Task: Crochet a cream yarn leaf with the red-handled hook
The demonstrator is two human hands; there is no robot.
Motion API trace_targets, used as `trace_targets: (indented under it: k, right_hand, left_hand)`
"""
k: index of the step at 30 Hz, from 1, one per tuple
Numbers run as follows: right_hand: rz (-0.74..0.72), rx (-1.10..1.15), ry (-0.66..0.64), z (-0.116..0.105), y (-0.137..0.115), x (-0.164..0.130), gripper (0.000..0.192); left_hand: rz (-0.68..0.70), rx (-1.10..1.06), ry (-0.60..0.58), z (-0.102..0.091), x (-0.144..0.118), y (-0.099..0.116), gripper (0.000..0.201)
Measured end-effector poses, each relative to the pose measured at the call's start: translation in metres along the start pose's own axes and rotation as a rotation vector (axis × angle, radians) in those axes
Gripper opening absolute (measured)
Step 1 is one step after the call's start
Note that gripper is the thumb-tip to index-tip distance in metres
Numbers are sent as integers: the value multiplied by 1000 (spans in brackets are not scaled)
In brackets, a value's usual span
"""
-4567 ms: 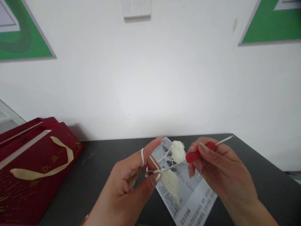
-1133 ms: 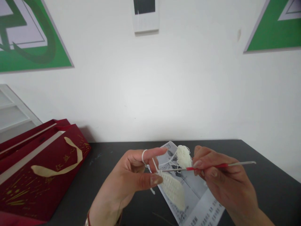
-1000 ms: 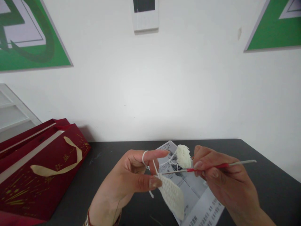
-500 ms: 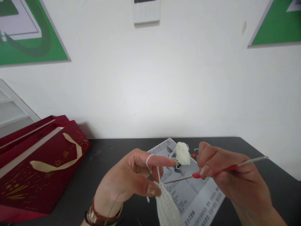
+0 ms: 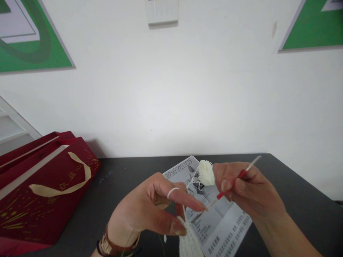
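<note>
My left hand [image 5: 158, 207] pinches the top edge of a white crocheted piece [image 5: 189, 242] between thumb and fingers. White yarn loops round its index finger and runs down to the stitches. In my right hand [image 5: 249, 189] is a crochet hook [image 5: 222, 195] with a red grip, held like a pen and slanting down to the left. The hook's thin shaft passes by my left index fingertip, and its tip is at the top of the crocheted piece. A small ball of white yarn [image 5: 206, 173] lies beyond the hands on a printed sheet [image 5: 225, 235].
A dark red gift bag [image 5: 59, 178] with a cream ribbon handle stands at the left on the black table [image 5: 120, 185]. Behind the table rises a white wall [image 5: 171, 89] with green posters [image 5: 316, 30] and a white box [image 5: 162, 12].
My right hand has tilted the crochet hook more steeply, its rear end swinging up and left. My left index finger has bent downward toward the shaft. The view has shifted slightly.
</note>
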State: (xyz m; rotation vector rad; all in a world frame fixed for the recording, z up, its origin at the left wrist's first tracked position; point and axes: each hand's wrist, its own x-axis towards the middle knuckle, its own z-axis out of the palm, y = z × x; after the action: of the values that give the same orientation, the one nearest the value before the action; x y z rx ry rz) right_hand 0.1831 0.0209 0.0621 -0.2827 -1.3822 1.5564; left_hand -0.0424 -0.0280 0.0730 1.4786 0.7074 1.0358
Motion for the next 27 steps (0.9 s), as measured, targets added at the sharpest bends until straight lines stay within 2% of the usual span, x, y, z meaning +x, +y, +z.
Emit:
trace_targets:
  k: [2, 3, 5, 7, 9, 12, 18, 23, 27]
  right_hand:
    - [197, 170, 108, 3, 7, 4, 18]
    - [283, 238, 152, 6, 10, 6, 19]
    - [398, 345, 231, 11, 17, 8, 19]
    - [439, 446, 332, 19, 22, 8, 17]
    - [391, 469, 418, 26, 24, 6, 17]
    - [300, 445, 467, 36, 24, 2, 16]
    - [149, 265, 490, 43, 26, 0, 17]
    - [94, 176, 477, 41, 31, 0, 18]
    - [43, 111, 454, 38, 35, -3, 18]
  left_hand:
    - [34, 98, -58, 1, 0, 6, 31]
    - [59, 148, -39, 2, 0, 8, 35]
    - [100, 240, 69, 3, -1, 11, 42]
    - [114, 297, 155, 4, -1, 12, 46]
    - [109, 308, 188, 5, 1, 9, 48]
    - [79, 241, 216, 7, 7, 1, 45]
    - [-20, 47, 247, 14, 17, -12, 41]
    - [-39, 2, 298, 18, 20, -11, 36]
    - [-76, -87, 294, 21, 19, -9, 40]
